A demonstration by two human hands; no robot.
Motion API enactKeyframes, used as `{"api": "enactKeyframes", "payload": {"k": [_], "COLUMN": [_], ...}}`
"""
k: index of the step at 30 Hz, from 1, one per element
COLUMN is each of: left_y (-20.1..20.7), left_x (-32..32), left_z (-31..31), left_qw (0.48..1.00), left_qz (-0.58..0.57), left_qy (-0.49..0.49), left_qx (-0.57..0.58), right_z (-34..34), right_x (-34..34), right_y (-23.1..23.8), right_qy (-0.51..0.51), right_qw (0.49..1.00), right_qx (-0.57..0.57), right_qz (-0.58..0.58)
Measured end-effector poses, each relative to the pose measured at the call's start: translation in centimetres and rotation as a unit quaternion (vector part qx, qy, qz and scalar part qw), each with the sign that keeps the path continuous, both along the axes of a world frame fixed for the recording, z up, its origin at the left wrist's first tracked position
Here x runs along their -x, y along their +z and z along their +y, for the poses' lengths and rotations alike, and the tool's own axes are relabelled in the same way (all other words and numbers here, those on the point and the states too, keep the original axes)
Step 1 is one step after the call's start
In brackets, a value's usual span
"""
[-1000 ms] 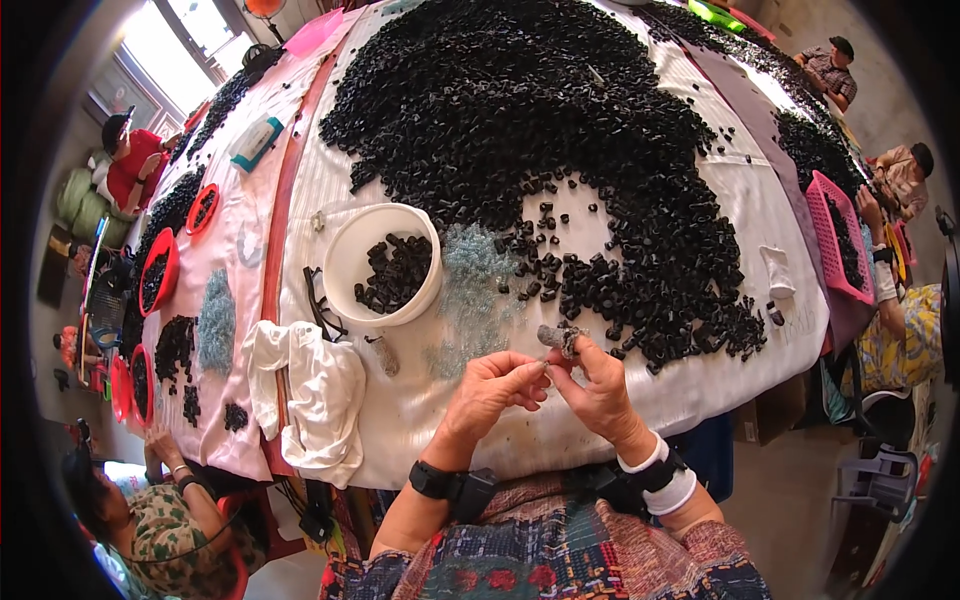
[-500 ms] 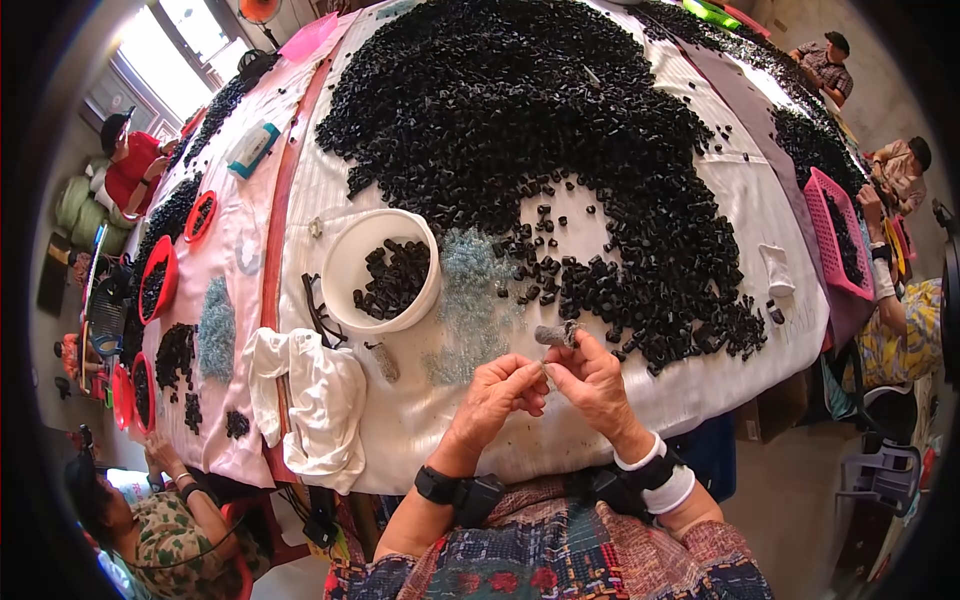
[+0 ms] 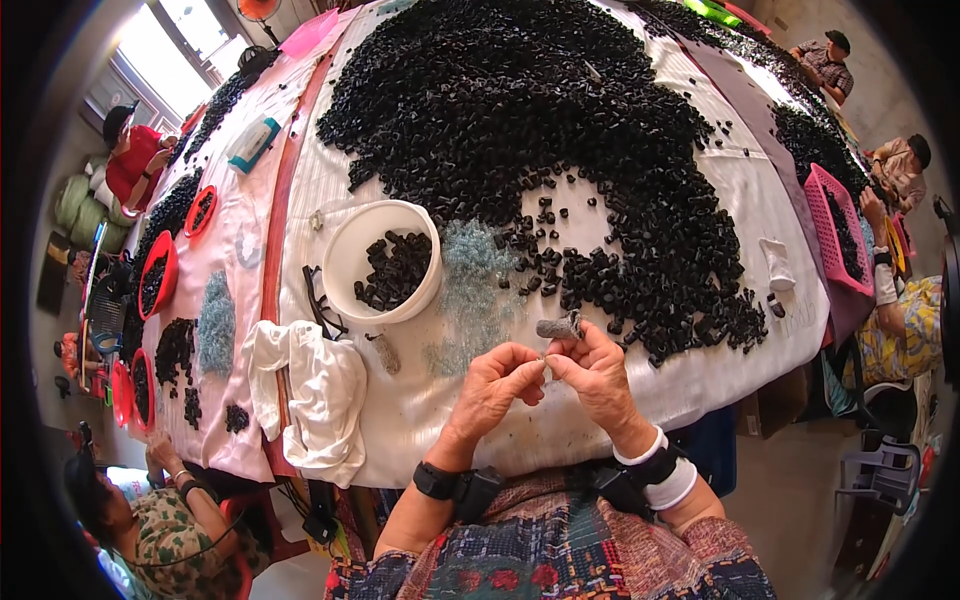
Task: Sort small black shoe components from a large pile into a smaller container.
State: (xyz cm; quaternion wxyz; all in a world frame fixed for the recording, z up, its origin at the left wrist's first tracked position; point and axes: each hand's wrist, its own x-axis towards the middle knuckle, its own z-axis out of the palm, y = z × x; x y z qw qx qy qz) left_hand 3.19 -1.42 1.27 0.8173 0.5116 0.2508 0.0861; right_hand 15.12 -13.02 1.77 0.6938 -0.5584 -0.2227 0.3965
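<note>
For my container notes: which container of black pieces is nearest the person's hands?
The round white tub, beyond and left of the left hand. It alone is white; the red bowls sit farther left, the pink basket far right.

The left hand (image 3: 492,385) is just beside the right hand (image 3: 592,372), both over the near edge of the table (image 3: 430,425). Beads (image 3: 472,290) lie ahead of the left hand; left of them stands a bowl (image 3: 345,245) with small parts (image 3: 395,275) in it. A cloth (image 3: 315,400) lies left of the left hand. A heap (image 3: 520,110) spreads ahead of both hands, and a basket (image 3: 820,235) stands well to the right of the right hand.
</note>
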Motion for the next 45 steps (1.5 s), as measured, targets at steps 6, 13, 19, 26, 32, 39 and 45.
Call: {"api": "enactKeyframes", "payload": {"k": [6,13,19,26,32,39,45], "left_y": [-0.2,-0.3,0.2,-0.5,-0.7,-0.9,-0.8], "left_x": [0.1,0.1,0.3,-0.2,-0.2,-0.2,0.3], "left_z": [-0.2,-0.4,-0.1,0.0,-0.1,-0.2,-0.2], "left_qw": [0.998,0.996,0.998,0.993,0.991,0.994,0.994], "left_qz": [-0.009,0.013,0.053,0.118,0.126,0.104,0.108], "left_qy": [-0.011,0.007,-0.034,0.02,0.029,0.019,0.021], "left_qx": [-0.064,-0.083,-0.017,0.013,0.014,0.031,0.027], "right_z": [-0.2,-0.3,-0.1,-2.1,-2.2,-1.3,-4.1], "right_x": [-0.2,-0.3,-0.4,-1.6,-1.1,-0.7,-4.3], "right_y": [-0.3,-0.4,-0.5,-1.5,-1.7,-2.3,-1.8], "right_qy": [0.022,0.035,-0.044,-0.069,-0.066,-0.044,-0.143], "right_qw": [0.998,0.998,0.998,0.921,0.786,0.716,0.765], "right_qx": [-0.004,0.03,0.024,0.136,0.136,0.144,0.134], "right_qz": [0.056,0.035,-0.028,-0.358,-0.6,-0.681,-0.613]}}
